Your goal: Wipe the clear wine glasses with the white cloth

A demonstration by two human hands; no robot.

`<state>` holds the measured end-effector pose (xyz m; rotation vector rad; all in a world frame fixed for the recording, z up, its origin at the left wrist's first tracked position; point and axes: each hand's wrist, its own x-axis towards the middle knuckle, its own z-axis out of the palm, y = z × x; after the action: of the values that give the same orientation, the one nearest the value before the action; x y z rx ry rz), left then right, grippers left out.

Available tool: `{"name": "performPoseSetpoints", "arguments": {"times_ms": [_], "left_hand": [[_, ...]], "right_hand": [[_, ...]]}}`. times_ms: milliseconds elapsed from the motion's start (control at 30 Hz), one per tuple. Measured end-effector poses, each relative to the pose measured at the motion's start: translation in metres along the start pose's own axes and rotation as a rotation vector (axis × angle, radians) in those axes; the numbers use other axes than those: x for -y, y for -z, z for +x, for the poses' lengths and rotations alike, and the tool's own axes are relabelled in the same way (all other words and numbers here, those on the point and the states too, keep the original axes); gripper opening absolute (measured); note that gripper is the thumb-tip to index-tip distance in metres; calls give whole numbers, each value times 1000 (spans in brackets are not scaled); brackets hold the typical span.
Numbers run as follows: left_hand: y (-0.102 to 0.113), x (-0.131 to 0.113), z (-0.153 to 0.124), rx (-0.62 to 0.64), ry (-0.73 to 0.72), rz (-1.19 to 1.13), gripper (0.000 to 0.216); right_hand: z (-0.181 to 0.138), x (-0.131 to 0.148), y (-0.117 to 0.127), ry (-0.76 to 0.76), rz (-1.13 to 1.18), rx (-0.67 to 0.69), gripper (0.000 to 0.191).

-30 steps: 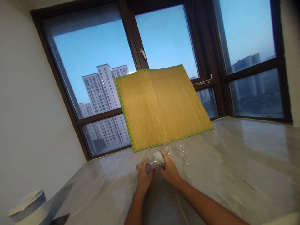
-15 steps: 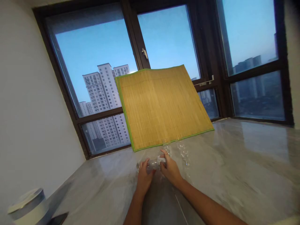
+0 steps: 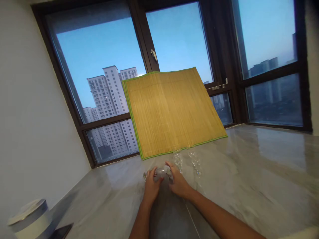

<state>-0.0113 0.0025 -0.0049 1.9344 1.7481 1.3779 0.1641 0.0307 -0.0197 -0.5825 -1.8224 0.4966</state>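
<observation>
A clear stemmed glass (image 3: 162, 172) is held sideways above the countertop, its foot pointing left and its bowl to the right. My left hand (image 3: 151, 185) is closed around it near the stem. At the mouth end, my right hand (image 3: 177, 181) grips the bowl, thumb below and fingers above. Something whitish shows faintly by the right fingers, too blurred to name. Just beyond my right hand stand two more clear glasses, one nearer (image 3: 178, 162) and one farther right (image 3: 194, 162), both upright.
A bamboo mat (image 3: 171, 113) with green edging leans against the window behind the glasses. On the grey marbled countertop (image 3: 249, 179), a cylindrical container (image 3: 31, 219) with a pale lid stands at the lower left, beside a dark flat object (image 3: 61, 231). A white wall rises on the left.
My right hand has turned and shifted slightly left over the bowl's mouth. The white thing at its fingers, plain before, is now mostly hidden. My left hand keeps hold of the glass.
</observation>
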Motion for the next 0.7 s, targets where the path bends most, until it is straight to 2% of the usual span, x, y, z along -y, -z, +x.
{"name": "performPoseSetpoints", "arguments": {"times_ms": [67,167,367,600,700], "left_hand": [[0,-1,-1,25,16,-25,55],[0,0,-3,36,23,-46,57],[-3,2,-5,74,-4,-9,57],[-3,3,-5,117,-44,2,55],[-3,3,-4,101,-36,12,54]], "right_hand": [[0,0,0,28,-31,-24,88],[3,1,3,-11,-61,-122,86],[9,0,8,-130,-169,-239,68],[8,6,13,-310,-251,-123,55],[8,9,15,-329,-204,-118,54]]}}
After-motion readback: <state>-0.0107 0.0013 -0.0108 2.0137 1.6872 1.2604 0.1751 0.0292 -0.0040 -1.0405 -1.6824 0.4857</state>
